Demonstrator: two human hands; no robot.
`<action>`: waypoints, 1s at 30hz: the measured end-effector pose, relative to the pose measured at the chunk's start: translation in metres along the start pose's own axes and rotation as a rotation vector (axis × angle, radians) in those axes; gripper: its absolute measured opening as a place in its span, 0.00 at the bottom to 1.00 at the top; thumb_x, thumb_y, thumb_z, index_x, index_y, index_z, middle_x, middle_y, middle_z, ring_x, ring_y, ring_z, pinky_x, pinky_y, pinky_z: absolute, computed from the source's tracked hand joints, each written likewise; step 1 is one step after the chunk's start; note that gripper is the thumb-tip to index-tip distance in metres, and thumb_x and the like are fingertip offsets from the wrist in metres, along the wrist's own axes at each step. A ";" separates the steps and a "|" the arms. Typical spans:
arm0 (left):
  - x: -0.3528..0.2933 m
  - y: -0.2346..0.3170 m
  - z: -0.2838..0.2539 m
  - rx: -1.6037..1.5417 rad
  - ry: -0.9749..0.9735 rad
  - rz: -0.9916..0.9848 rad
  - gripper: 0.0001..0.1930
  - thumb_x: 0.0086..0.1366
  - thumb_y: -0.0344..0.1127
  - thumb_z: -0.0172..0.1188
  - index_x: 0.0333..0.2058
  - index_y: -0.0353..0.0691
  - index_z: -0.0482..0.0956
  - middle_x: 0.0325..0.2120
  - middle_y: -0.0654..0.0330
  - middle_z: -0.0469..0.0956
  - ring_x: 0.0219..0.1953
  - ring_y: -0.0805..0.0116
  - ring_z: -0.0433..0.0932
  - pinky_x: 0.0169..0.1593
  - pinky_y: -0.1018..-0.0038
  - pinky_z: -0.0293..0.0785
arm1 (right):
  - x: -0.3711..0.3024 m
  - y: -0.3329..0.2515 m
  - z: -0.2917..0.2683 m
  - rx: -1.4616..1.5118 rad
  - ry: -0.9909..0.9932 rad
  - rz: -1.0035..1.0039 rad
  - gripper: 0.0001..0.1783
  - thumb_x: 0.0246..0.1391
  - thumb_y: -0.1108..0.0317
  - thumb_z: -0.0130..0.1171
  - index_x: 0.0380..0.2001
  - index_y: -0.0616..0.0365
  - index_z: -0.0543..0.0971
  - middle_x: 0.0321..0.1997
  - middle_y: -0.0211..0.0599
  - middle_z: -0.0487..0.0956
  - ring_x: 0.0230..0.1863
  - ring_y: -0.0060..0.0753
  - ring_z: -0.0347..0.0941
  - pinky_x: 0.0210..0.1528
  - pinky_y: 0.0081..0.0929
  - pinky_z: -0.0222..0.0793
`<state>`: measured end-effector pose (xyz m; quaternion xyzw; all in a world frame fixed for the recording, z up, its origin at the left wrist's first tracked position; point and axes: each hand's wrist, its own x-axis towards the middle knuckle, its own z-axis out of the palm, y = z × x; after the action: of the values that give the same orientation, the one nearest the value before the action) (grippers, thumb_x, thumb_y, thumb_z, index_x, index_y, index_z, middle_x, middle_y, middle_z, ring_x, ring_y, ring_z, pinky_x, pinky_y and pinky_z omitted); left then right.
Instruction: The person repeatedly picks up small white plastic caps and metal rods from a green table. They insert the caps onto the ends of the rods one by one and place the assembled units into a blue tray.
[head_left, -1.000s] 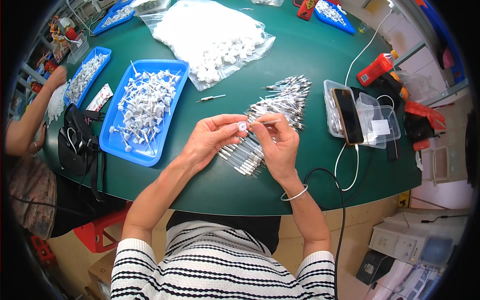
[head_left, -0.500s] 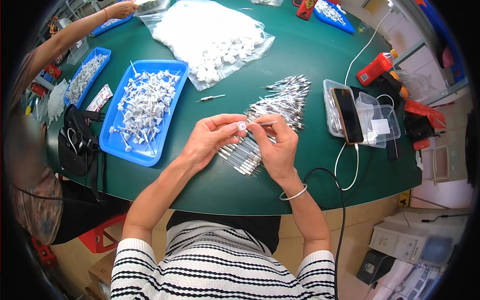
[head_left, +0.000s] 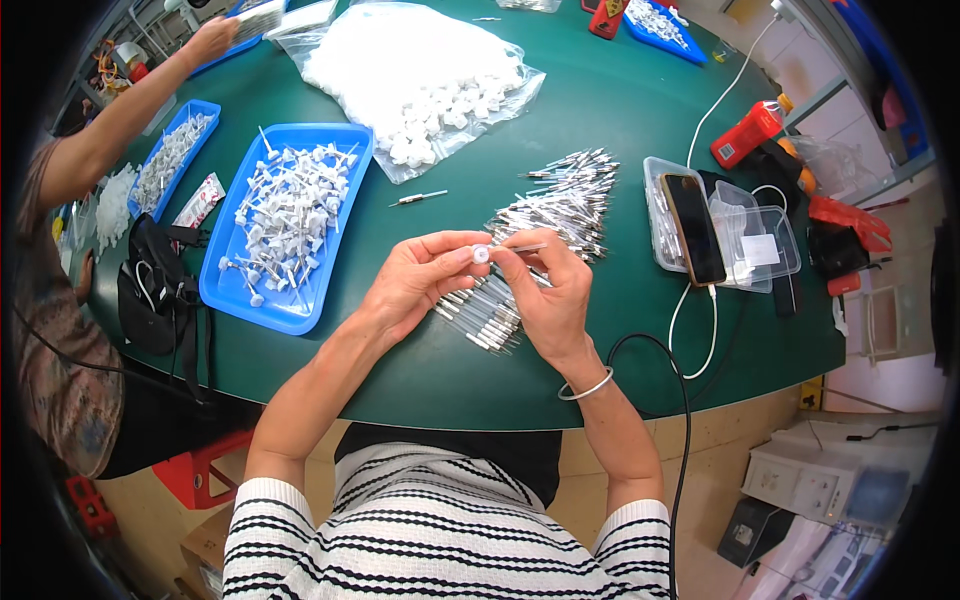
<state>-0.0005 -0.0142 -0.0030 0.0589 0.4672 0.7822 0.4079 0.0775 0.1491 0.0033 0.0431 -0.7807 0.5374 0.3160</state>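
Pinched between the fingertips of my left hand is a small round white plastic cap. My right hand grips a thin metal rod, its end close against the cap; whether it has entered the cap I cannot tell. Beneath and behind both hands lies a heap of slim metal rods, with a neater row of rods nearer me. One lone rod rests farther left. At left, a blue tray contains many white caps with rods attached.
An open clear bag of white caps lies at the back. On the right are a phone on clear plastic boxes, cables and a red bottle. A black bag sits at left, near a co-worker's arm.
My hands stay almost in place, still holding the cap and rod together. At the far left, the co-worker's arm has drawn back to the left, with a pale object in the hand.
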 end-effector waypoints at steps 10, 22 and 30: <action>0.000 -0.001 -0.001 0.030 -0.007 0.012 0.14 0.66 0.29 0.59 0.49 0.31 0.78 0.40 0.57 0.82 0.39 0.76 0.82 0.42 0.84 0.82 | 0.002 -0.003 -0.001 -0.019 -0.017 -0.021 0.05 0.52 0.76 0.64 0.31 0.62 0.77 0.30 0.37 0.78 0.28 0.34 0.79 0.30 0.27 0.73; 0.001 -0.003 -0.003 0.015 -0.009 -0.010 0.14 0.66 0.29 0.59 0.49 0.31 0.78 0.38 0.57 0.82 0.38 0.75 0.82 0.43 0.83 0.82 | 0.002 -0.001 -0.002 -0.037 -0.036 -0.023 0.06 0.52 0.75 0.65 0.31 0.61 0.76 0.29 0.38 0.78 0.27 0.34 0.79 0.28 0.27 0.71; 0.001 -0.004 -0.006 -0.003 -0.022 -0.014 0.14 0.67 0.29 0.59 0.49 0.30 0.77 0.37 0.58 0.82 0.37 0.76 0.82 0.43 0.83 0.82 | 0.002 -0.002 -0.002 -0.023 -0.041 -0.012 0.07 0.52 0.73 0.65 0.32 0.61 0.76 0.29 0.37 0.78 0.28 0.34 0.80 0.28 0.27 0.72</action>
<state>-0.0021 -0.0166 -0.0094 0.0638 0.4619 0.7792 0.4188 0.0780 0.1509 0.0067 0.0552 -0.7930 0.5253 0.3035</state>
